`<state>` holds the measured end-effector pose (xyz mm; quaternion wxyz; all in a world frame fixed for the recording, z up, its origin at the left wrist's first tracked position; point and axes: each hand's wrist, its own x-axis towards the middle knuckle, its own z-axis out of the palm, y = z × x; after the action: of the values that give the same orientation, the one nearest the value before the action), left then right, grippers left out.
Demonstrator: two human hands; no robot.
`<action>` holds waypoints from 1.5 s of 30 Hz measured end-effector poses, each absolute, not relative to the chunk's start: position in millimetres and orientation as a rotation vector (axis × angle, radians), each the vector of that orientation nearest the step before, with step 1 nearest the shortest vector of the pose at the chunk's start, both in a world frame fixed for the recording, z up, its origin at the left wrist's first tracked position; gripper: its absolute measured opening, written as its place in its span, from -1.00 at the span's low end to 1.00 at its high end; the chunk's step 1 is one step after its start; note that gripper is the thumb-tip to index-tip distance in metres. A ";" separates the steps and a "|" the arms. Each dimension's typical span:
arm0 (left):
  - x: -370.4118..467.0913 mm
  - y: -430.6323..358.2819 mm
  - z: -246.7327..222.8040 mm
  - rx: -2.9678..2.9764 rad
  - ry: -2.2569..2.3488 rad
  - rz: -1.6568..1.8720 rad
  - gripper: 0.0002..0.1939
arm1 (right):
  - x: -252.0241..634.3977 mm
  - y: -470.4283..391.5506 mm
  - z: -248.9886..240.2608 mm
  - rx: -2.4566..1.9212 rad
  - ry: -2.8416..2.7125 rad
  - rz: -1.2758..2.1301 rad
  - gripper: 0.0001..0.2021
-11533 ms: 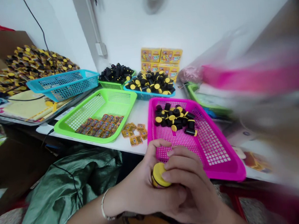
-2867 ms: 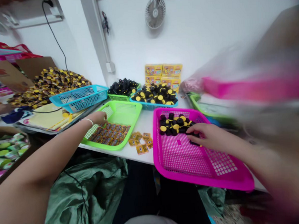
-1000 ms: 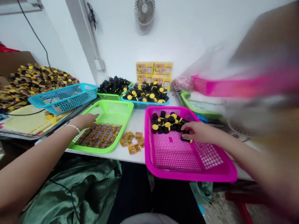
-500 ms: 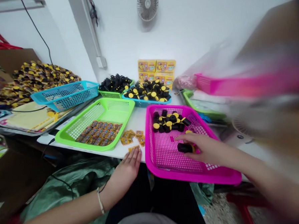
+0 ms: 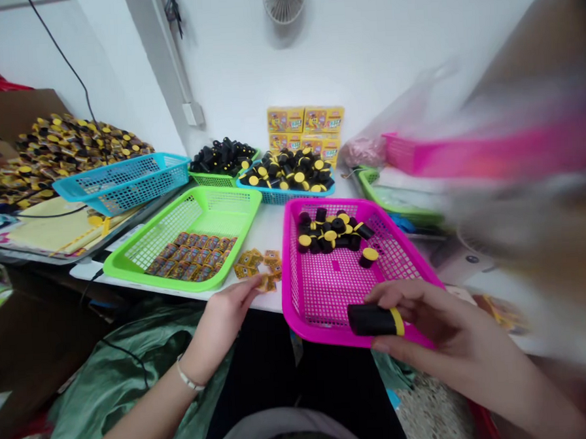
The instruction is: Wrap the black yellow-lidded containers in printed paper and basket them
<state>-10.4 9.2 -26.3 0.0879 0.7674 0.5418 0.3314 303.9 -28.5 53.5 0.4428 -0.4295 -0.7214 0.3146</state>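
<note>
Currently the right hand (image 5: 426,327) pinches a black yellow-capped canister (image 5: 371,319), sideways, over the magenta basket's (image 5: 286,266) near side. Left hand (image 5: 224,318): fingertips at the yellow printed stickers (image 5: 249,261), can't tell if gripping one. Farther left, green basket (image 5: 219,213) with rowed label-wrapped canisters (image 5: 197,256). Beyond: blue basket (image 5: 284,196), then yellow boxes (image 5: 306,122) against wall (image 5: 386,38).

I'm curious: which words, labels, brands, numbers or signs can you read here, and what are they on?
No text is clear enough to quote.
Yellow boxes by the wall: coloured lettering, too small and blurred to read.
Orange cards near the left hand: printed, details too small.
Patterned pieces in the green basket: too small.
Black container in the right hand: no lettering visible.
</note>
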 end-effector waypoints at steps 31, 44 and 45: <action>29.0 -53.3 26.2 2.089 0.973 1.506 -0.51 | 247.4 -32.3 65.3 -0.768 -1.570 1.071 -0.61; 58.3 -51.7 24.5 1.235 0.607 1.462 -0.32 | 236.5 -30.5 59.4 -0.741 -1.712 0.914 -0.74; 58.7 -50.9 23.8 1.164 0.550 1.404 -0.32 | 237.1 -28.7 58.7 -0.699 -1.713 0.951 -0.72</action>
<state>58.7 -50.9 23.8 0.5796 0.4977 0.2354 0.6007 237.1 -28.7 58.7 0.5063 -0.2896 -0.7101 0.3944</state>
